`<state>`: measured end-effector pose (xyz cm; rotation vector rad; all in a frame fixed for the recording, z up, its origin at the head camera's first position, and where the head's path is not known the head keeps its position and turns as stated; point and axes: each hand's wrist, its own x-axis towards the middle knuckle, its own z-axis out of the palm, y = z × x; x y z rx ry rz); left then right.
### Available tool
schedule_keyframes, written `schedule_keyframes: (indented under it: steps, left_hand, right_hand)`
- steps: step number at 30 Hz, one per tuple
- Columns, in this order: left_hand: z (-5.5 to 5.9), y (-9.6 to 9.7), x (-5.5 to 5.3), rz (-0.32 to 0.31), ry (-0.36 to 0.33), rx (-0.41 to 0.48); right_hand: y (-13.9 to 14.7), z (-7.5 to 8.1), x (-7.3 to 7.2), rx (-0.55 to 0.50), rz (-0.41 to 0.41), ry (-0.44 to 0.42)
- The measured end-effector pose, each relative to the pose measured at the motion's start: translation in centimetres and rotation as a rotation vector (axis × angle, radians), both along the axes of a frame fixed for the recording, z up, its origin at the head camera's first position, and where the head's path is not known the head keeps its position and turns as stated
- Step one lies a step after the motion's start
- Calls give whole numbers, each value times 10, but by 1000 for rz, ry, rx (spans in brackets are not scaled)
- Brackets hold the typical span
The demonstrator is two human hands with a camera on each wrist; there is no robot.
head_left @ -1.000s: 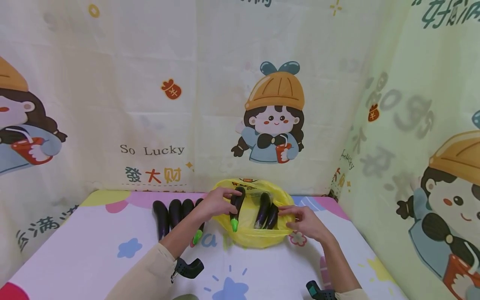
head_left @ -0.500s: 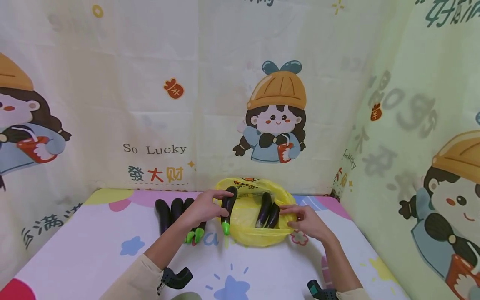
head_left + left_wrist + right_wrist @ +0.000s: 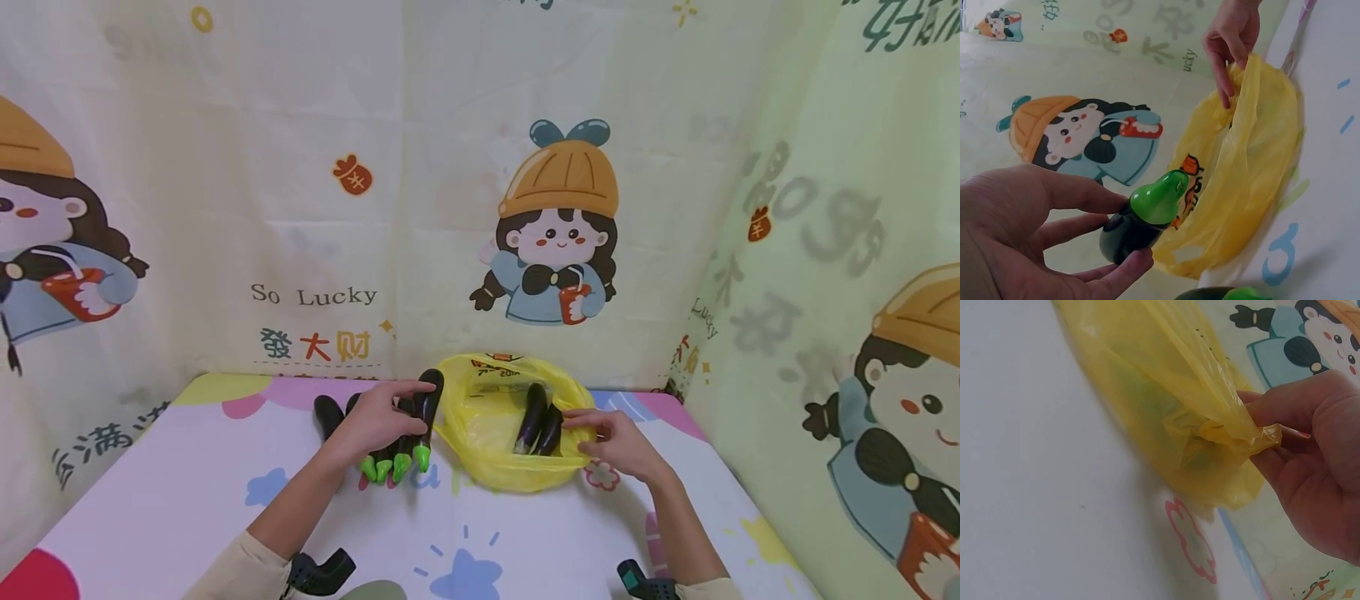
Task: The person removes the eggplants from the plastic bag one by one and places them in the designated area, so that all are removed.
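My left hand grips a dark purple eggplant with a bright green stem end. In the left wrist view that eggplant is pinched between thumb and fingers, its green cap toward the camera. Just left of it lies a row of several more eggplants, partly covered by the hand. A yellow plastic bag stands wide-mouthed to the right, two eggplants lying inside. My right hand pinches the bag's right rim; in the right wrist view its fingers bunch the yellow plastic.
The table has a white printed cover with coloured shapes. A printed cloth wall rises right behind the bag, and another stands along the right side. Black wrist devices sit at both cuffs.
My left hand has carried its eggplant out of the bag's mouth and leftward to the row of eggplants. The right hand keeps holding the bag's rim.
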<state>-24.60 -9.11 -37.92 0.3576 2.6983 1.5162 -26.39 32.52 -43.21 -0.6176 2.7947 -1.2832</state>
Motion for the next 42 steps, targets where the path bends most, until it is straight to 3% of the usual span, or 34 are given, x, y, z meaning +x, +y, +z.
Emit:
schedule_keyframes:
  steps: [20, 42]
  left_hand:
    - [-4, -45, 19, 94, -21, -24]
    - [0, -87, 14, 142, 23, -52]
  right_hand:
    - [5, -3, -2, -23, -6, -20]
    - [0, -2, -3, -26, 4, -19]
